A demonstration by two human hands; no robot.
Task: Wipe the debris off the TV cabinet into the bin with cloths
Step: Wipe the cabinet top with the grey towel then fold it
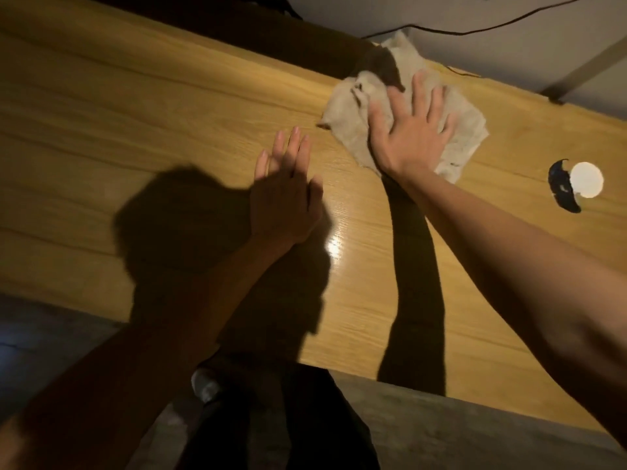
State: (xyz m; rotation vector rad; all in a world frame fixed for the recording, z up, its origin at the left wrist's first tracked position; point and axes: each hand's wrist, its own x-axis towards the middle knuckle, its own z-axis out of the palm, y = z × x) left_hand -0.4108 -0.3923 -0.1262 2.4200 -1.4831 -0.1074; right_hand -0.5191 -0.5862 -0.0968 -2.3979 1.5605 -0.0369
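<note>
A beige cloth [346, 106] lies crumpled on the wooden TV cabinet top [135, 113], near its far edge. My right hand [412, 127] presses flat on the cloth with fingers spread. My left hand [286, 195] lies flat on the bare wood to the left of the cloth, fingers together, holding nothing. No debris or bin is clearly visible.
A round cable hole [586, 179] with a dark cover piece [561, 188] beside it sits at the cabinet's right. A black cable [475, 28] runs along the wall behind. The grey floor [441, 418] shows below the cabinet's front edge.
</note>
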